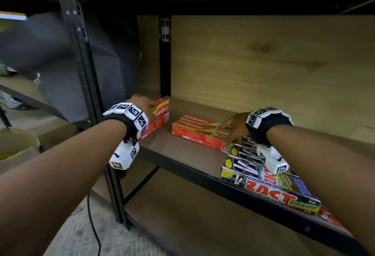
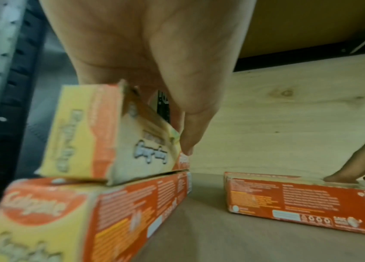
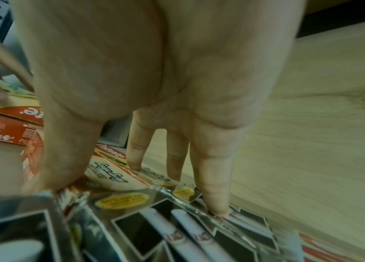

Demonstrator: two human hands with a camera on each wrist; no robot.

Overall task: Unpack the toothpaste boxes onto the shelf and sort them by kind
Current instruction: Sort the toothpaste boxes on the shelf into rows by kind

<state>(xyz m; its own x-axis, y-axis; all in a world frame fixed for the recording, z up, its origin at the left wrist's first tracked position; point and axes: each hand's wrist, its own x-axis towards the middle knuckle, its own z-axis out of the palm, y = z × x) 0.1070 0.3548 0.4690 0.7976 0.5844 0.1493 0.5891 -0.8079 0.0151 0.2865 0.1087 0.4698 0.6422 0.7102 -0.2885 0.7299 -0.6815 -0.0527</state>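
Note:
At the shelf's far left, my left hand [image 1: 142,103] grips a red Colgate box [image 1: 160,106], thumb [image 2: 190,131] on its near side. That upper box [image 2: 92,134] sits tilted on a second Colgate box [image 2: 118,209]. Two more Colgate boxes [image 1: 199,131] lie side by side mid-shelf. My right hand [image 1: 233,129] rests on their right end with straight fingers [image 3: 136,150]. Its little finger [image 3: 215,191] touches a silver Zact box [image 3: 177,230]. Several Zact boxes [image 1: 263,186] are piled at the shelf's right front.
The brown shelf board [image 1: 182,150] has a light wooden back panel [image 1: 263,63] and a black upright [image 1: 81,53] at the left. An open cardboard box [image 1: 16,148] stands on the floor at the left. A black cable [image 1: 93,225] runs across the floor.

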